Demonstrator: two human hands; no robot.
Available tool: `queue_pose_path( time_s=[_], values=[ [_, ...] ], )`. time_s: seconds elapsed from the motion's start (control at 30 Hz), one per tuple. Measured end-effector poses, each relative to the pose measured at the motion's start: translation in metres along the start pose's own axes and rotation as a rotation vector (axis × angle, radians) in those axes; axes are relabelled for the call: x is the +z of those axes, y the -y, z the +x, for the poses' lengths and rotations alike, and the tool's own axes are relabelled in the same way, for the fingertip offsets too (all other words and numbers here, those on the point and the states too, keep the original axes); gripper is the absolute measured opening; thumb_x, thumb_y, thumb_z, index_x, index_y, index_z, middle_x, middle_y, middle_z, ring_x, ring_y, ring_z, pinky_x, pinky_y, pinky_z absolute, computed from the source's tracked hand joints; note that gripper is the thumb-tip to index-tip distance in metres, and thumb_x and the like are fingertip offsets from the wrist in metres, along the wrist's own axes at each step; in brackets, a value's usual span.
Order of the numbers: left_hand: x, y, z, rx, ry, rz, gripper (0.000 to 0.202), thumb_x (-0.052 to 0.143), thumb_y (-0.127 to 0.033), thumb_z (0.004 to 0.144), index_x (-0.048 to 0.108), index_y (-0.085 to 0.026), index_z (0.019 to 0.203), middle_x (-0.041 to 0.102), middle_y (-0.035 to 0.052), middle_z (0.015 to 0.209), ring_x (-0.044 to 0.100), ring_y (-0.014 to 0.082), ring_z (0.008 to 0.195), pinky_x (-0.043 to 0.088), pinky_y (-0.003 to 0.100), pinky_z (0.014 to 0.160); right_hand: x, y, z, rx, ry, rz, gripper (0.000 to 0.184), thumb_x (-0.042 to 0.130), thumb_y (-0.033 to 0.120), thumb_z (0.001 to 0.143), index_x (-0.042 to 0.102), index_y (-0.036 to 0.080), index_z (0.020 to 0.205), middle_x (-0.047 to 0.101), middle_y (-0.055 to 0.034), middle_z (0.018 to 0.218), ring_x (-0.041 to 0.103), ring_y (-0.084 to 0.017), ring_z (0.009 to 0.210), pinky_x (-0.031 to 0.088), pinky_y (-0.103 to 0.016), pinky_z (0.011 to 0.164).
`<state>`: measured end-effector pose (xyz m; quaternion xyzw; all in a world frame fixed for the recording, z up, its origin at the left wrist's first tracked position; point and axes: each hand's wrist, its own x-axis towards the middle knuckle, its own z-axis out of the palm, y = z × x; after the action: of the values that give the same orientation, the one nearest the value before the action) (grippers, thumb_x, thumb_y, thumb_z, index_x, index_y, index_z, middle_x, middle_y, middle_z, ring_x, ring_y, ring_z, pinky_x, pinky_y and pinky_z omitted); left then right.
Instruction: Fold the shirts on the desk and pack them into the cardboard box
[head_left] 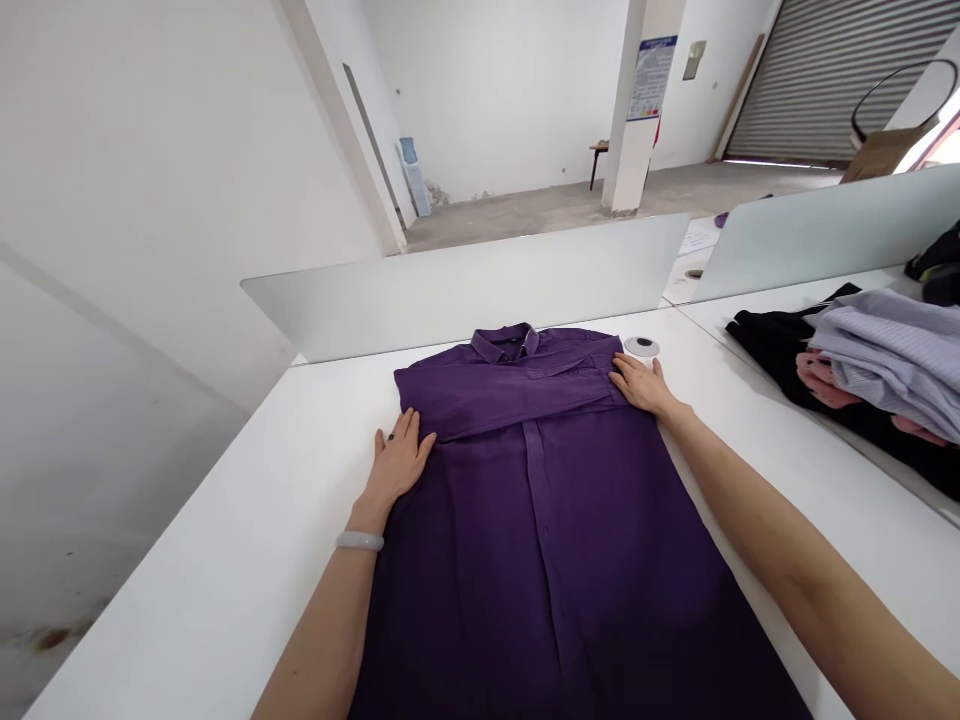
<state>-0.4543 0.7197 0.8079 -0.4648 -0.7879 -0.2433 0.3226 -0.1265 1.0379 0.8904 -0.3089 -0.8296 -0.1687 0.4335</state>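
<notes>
Purple button-front shirt (547,570) lies flat on the white table (202,590), collar pointing away from the person; the left hand (397,462) and right hand (641,385) rest open and flat on it, gripping nothing, at either end of a folded-across sleeve (510,400); a palm dragged sideways could rumple that fold or pull it loose; beyond the right hand, a pale striped shirt (885,350) on a black garment (772,340) sits near enough to catch a swung hem, and a glass divider (465,290) backs the table.
</notes>
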Motion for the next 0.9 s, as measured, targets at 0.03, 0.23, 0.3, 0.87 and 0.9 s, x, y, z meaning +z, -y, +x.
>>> queue_pose_path(
  time_s=[0.03, 0.23, 0.3, 0.87, 0.9],
  values=[
    [0.000, -0.001, -0.001, -0.001, -0.001, -0.003, 0.057, 0.024, -0.040, 0.098, 0.032, -0.010, 0.147, 0.027, 0.0178, 0.155, 0.028, 0.0291, 0.143, 0.019, 0.062, 0.113, 0.000, 0.000, 0.001, -0.001, -0.008, 0.000, 0.042, 0.029, 0.036, 0.097, 0.049, 0.020, 0.131, 0.042, -0.0108, 0.147, 0.041, -0.026, 0.133, 0.011, -0.067, 0.111],
    [0.004, 0.004, 0.000, 0.010, -0.008, -0.043, 0.058, 0.023, -0.043, 0.098, 0.032, -0.014, 0.147, 0.027, 0.0172, 0.156, 0.028, 0.0301, 0.143, 0.017, 0.066, 0.112, 0.002, -0.002, 0.000, -0.004, -0.024, -0.010, 0.041, 0.030, 0.035, 0.097, 0.051, 0.021, 0.130, 0.045, -0.0103, 0.146, 0.043, -0.027, 0.132, 0.012, -0.069, 0.109],
    [0.005, 0.007, 0.004, 0.012, 0.001, -0.056, 0.059, 0.023, -0.044, 0.098, 0.031, -0.014, 0.148, 0.025, 0.0170, 0.157, 0.026, 0.0298, 0.144, 0.016, 0.065, 0.112, 0.002, -0.003, 0.001, -0.002, -0.021, -0.006, 0.041, 0.031, 0.036, 0.097, 0.051, 0.021, 0.129, 0.045, -0.0104, 0.146, 0.043, -0.027, 0.132, 0.012, -0.070, 0.109],
    [0.005, 0.007, 0.011, -0.015, 0.003, -0.117, 0.059, 0.027, -0.044, 0.097, 0.030, -0.016, 0.149, 0.025, 0.0116, 0.157, 0.022, 0.0256, 0.146, 0.016, 0.052, 0.117, 0.003, -0.007, 0.002, -0.005, -0.047, 0.067, 0.042, 0.034, 0.038, 0.094, 0.056, 0.018, 0.124, 0.048, -0.0137, 0.142, 0.045, -0.030, 0.129, 0.018, -0.070, 0.106],
    [0.005, 0.007, 0.009, -0.012, -0.008, -0.121, 0.058, 0.028, -0.044, 0.097, 0.031, -0.016, 0.149, 0.025, 0.0113, 0.157, 0.023, 0.0256, 0.145, 0.016, 0.051, 0.118, 0.004, -0.007, 0.003, -0.006, -0.052, 0.069, 0.042, 0.034, 0.038, 0.094, 0.056, 0.018, 0.124, 0.048, -0.0138, 0.142, 0.044, -0.030, 0.129, 0.018, -0.069, 0.106]
  ],
)
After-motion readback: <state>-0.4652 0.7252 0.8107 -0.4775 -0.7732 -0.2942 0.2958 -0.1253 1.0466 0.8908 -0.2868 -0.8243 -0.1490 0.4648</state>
